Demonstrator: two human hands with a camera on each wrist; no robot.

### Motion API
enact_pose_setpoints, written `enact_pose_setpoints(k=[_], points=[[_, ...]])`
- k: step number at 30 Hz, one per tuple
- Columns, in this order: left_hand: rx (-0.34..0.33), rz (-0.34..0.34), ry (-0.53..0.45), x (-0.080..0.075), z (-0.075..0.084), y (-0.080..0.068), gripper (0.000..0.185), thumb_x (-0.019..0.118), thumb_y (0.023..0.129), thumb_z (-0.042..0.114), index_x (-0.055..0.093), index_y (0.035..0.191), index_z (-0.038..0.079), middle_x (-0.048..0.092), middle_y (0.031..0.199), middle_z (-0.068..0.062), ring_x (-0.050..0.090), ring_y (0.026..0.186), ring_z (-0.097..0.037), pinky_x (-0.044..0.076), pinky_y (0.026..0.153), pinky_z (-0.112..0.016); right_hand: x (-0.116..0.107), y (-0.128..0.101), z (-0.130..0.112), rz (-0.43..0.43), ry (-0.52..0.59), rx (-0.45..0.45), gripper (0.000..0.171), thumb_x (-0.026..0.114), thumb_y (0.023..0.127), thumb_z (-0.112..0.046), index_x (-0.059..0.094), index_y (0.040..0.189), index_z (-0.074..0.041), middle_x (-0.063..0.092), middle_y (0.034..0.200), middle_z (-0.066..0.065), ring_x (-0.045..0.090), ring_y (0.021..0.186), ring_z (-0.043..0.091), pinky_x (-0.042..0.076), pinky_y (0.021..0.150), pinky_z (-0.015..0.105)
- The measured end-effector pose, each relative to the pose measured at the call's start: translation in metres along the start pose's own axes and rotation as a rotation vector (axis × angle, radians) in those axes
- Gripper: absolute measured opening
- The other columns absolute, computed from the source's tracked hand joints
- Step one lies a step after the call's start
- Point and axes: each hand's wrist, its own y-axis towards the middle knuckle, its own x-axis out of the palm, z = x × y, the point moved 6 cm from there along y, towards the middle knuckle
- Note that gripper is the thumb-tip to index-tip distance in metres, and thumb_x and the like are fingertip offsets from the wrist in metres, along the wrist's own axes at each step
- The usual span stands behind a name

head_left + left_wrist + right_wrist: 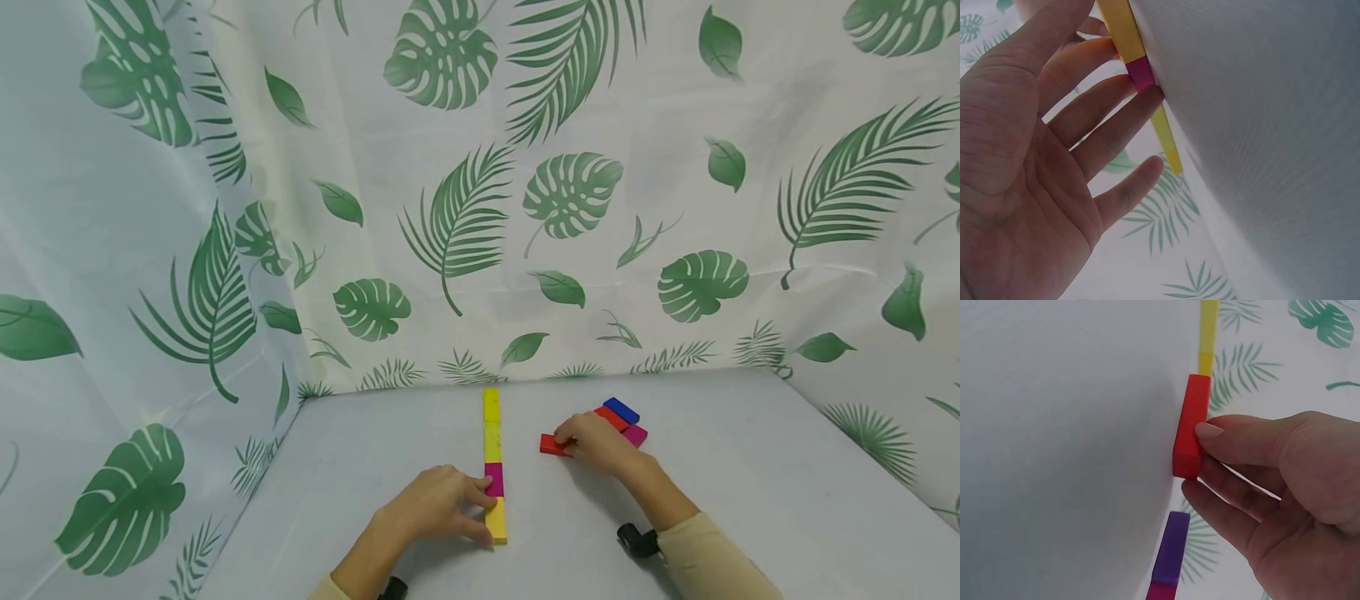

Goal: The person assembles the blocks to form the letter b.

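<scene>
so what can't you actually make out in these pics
- Head view: the right hand covers most of the red block it pinches, so its full length is hidden.
- Head view: the loose blocks behind that hand overlap; their count is unclear.
- Left wrist view: the left hand hides the near end of the block row.
- Right wrist view: the purple block is cut off by the bottom edge.

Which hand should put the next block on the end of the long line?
Probably the right hand: it already pinches a red block. The left hand rests against the line of blocks, steadying it.
</scene>
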Motion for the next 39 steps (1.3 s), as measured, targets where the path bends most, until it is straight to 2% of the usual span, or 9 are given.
enact_pose_setpoints(k=[8, 17, 25, 31, 35, 39], points=[[-0.006, -0.008, -0.018, 0.0, -0.001, 0.0, 0.056, 0.076, 0.065, 0.063, 0.069, 0.115, 0.037, 0.063, 0.123, 0.013, 0.055, 0.118, -0.002, 0.044, 0.099, -0.038, 0.005, 0.014, -0.007, -0.019, -0.01, -0.009, 0.02, 0.07, 0.083, 0.003, 0.077, 0.098, -0.008, 0.073, 0.098, 0.003, 0.064, 0.094, 0.022, 0.054, 0.084, 0.042], [0.03, 0.009, 0.002, -0.001, 0.001, 0.001, 0.056, 0.074, 0.066, 0.065, 0.069, 0.115, 0.036, 0.06, 0.127, 0.012, 0.055, 0.119, -0.006, 0.045, 0.098, -0.037, 0.015, 0.032, -0.012, -0.062, 0.023, 0.112, 0.022, 0.07, 0.081, 0.003, 0.079, 0.096, -0.011, 0.072, 0.096, -0.001, 0.06, 0.087, 0.015, 0.054, 0.081, 0.037], [0.046, 0.013, 0.005, -0.002, 0.002, 0.001, 0.056, 0.074, 0.067, 0.064, 0.07, 0.115, 0.035, 0.061, 0.126, 0.011, 0.056, 0.118, -0.007, 0.047, 0.096, -0.036, 0.018, 0.039, -0.022, -0.071, 0.015, 0.076, 0.02, 0.071, 0.079, 0.004, 0.079, 0.089, -0.012, 0.067, 0.081, -0.003, 0.053, 0.076, 0.016, 0.049, 0.072, 0.032], [0.044, 0.011, 0.0, -0.002, 0.002, 0.0, 0.056, 0.074, 0.067, 0.064, 0.07, 0.115, 0.036, 0.061, 0.126, 0.011, 0.056, 0.119, -0.006, 0.047, 0.096, -0.037, 0.019, 0.04, -0.023, -0.073, 0.025, 0.079, 0.021, 0.071, 0.079, 0.004, 0.079, 0.092, -0.012, 0.07, 0.086, -0.003, 0.056, 0.08, 0.016, 0.052, 0.078, 0.035], [0.043, 0.007, 0.004, -0.002, 0.002, 0.0, 0.056, 0.074, 0.067, 0.064, 0.07, 0.115, 0.036, 0.061, 0.127, 0.011, 0.056, 0.118, -0.006, 0.047, 0.096, -0.037, 0.021, 0.038, -0.021, -0.072, 0.066, 0.098, 0.024, 0.07, 0.082, 0.003, 0.077, 0.101, -0.01, 0.073, 0.098, 0.001, 0.062, 0.095, 0.02, 0.053, 0.087, 0.041], [0.037, 0.004, 0.012, -0.003, 0.002, -0.001, 0.057, 0.074, 0.066, 0.065, 0.07, 0.115, 0.036, 0.061, 0.127, 0.011, 0.057, 0.118, -0.008, 0.047, 0.095, -0.037, 0.023, 0.035, -0.022, -0.063, 0.096, 0.062, 0.025, 0.068, 0.084, 0.004, 0.076, 0.105, -0.008, 0.073, 0.103, 0.004, 0.062, 0.106, 0.027, 0.051, 0.09, 0.045]])
